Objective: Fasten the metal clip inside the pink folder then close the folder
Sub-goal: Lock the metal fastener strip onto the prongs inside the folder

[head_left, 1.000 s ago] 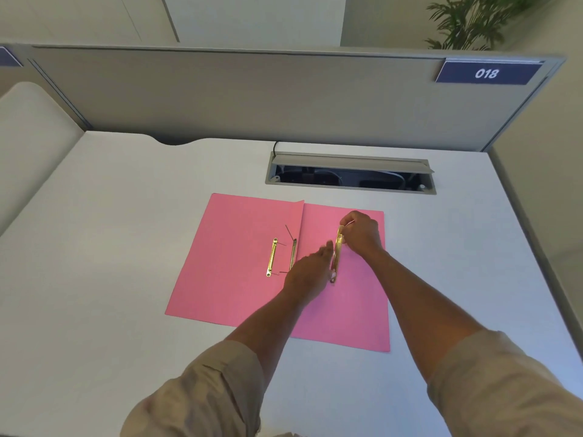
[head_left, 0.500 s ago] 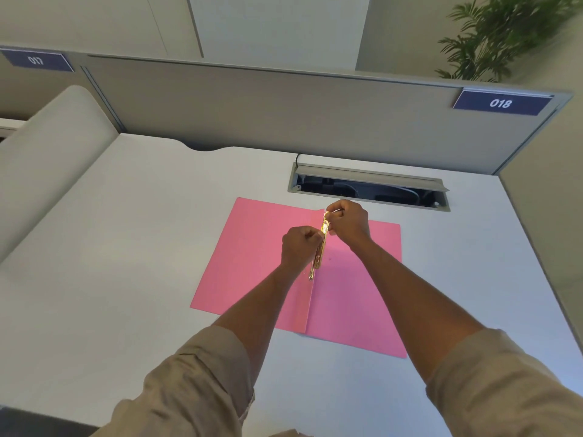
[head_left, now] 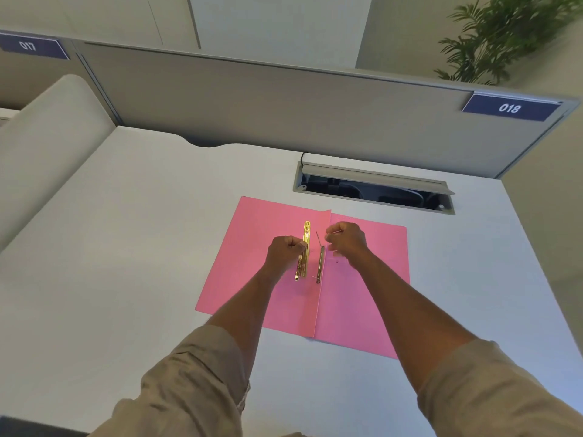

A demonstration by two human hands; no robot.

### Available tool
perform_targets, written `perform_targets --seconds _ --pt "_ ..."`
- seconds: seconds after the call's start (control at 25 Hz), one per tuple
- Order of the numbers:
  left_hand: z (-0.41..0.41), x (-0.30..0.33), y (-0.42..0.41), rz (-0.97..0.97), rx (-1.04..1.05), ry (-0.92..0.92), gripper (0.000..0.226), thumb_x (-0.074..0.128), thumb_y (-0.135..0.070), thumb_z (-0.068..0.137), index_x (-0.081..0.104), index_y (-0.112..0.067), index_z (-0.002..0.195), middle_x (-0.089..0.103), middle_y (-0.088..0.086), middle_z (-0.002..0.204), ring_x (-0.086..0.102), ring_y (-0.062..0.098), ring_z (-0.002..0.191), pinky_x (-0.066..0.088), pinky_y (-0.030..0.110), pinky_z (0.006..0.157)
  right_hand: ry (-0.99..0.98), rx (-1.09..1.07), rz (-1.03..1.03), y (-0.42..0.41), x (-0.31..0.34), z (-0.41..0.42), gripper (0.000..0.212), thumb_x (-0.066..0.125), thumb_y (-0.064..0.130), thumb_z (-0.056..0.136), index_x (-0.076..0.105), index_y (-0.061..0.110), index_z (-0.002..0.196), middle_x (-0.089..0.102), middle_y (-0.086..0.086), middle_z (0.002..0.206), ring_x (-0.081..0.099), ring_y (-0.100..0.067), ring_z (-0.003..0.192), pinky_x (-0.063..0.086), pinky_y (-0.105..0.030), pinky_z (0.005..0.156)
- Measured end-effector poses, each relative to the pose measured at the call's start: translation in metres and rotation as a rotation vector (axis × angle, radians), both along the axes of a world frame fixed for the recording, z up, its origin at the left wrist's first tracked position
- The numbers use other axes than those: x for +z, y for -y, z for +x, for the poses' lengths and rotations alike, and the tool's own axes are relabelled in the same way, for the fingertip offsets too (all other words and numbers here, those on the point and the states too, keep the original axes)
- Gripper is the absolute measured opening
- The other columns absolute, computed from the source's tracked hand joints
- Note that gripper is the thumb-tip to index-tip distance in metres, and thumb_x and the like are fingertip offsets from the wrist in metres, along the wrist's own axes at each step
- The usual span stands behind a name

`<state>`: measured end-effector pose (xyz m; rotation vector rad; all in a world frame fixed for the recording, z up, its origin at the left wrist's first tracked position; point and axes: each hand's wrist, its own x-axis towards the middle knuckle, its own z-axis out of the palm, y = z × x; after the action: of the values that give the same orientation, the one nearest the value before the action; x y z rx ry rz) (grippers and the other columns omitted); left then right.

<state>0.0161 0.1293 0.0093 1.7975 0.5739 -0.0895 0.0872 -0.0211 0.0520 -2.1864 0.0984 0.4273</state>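
The pink folder (head_left: 362, 310) lies open on the white desk. My left hand (head_left: 284, 252) is curled on the gold metal clip bar (head_left: 304, 244), which stands lengthwise over the left flap beside the fold. A second thin metal strip (head_left: 320, 263) with an upright prong sits along the fold. My right hand (head_left: 347, 239) hovers just right of that strip with fingers curled; whether it pinches a prong is unclear.
A cable hatch (head_left: 373, 187) with a raised lid is set in the desk (head_left: 142, 231) behind the folder. A grey partition (head_left: 268, 99) with number plates closes off the back. A potted plant (head_left: 504, 36) stands behind it on the right.
The gold bar has moved left from over the right flap to the left side of the fold. My right hand has let go of it. The camera tilted up slightly.
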Motion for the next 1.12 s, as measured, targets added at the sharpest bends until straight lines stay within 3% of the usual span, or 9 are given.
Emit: perform_targets --seconds 0.08,0.2,0.36,0.68,0.92,1.12 --pt "0.001 -0.004 -0.001 -0.034 0.006 -0.024 0.015 0.065 -0.014 0.089 0.078 -0.009 0.083 0.07 0.005 0.08 0.061 0.019 0.076 0.048 0.033 0.074 -0.066 0.005 -0.006 0.003 -0.011 -0.003 0.009 0.068 0.007 0.088 0.069 0.01 0.096 0.073 -0.012 0.098 0.068 -0.019 0.07 0.061 -0.038 0.073" --pt "0.004 -0.011 -0.004 -0.098 0.031 -0.058 0.017 0.063 -0.013 0.09 0.075 -0.015 0.078 0.065 0.0 0.071 0.053 0.015 0.068 0.042 0.027 0.069 -0.071 0.033 -0.016 -0.001 -0.022 -0.006 0.017 0.068 0.007 0.086 0.071 0.013 0.102 0.073 -0.012 0.1 0.07 -0.024 0.078 0.062 -0.039 0.075" --pt "0.007 -0.013 -0.006 -0.17 0.039 -0.06 0.015 0.062 -0.01 0.093 0.074 -0.001 0.094 0.062 -0.003 0.071 0.051 0.011 0.068 0.043 0.025 0.067 -0.054 0.066 0.007 -0.009 -0.029 -0.006 0.024 0.067 0.009 0.087 0.072 0.014 0.11 0.074 -0.011 0.099 0.069 -0.022 0.075 0.061 -0.037 0.076" --pt "0.007 -0.01 0.0 -0.203 -0.016 -0.046 0.02 0.062 -0.009 0.095 0.072 0.006 0.102 0.062 0.0 0.071 0.052 0.007 0.062 0.043 0.005 0.049 -0.029 0.103 0.006 -0.013 -0.033 -0.004 0.016 0.066 0.008 0.085 0.076 0.015 0.095 0.076 -0.006 0.091 0.072 -0.026 0.083 0.059 -0.042 0.084" --pt "0.007 -0.009 -0.001 -0.179 -0.059 -0.062 0.018 0.063 -0.012 0.094 0.073 0.003 0.097 0.062 0.001 0.069 0.053 0.01 0.062 0.044 0.018 0.058 -0.008 0.13 -0.002 -0.011 -0.029 -0.005 0.015 0.065 0.008 0.087 0.074 0.013 0.098 0.074 -0.003 0.087 0.072 -0.024 0.082 0.059 -0.04 0.082" --pt "0.008 -0.006 0.0 -0.192 -0.044 -0.068 0.019 0.062 -0.012 0.095 0.073 0.003 0.1 0.063 0.001 0.073 0.054 0.01 0.066 0.045 0.021 0.06 -0.015 0.137 0.013 -0.009 -0.029 -0.007 0.014 0.064 0.006 0.088 0.074 0.014 0.093 0.075 -0.005 0.088 0.07 -0.02 0.077 0.058 -0.034 0.077"
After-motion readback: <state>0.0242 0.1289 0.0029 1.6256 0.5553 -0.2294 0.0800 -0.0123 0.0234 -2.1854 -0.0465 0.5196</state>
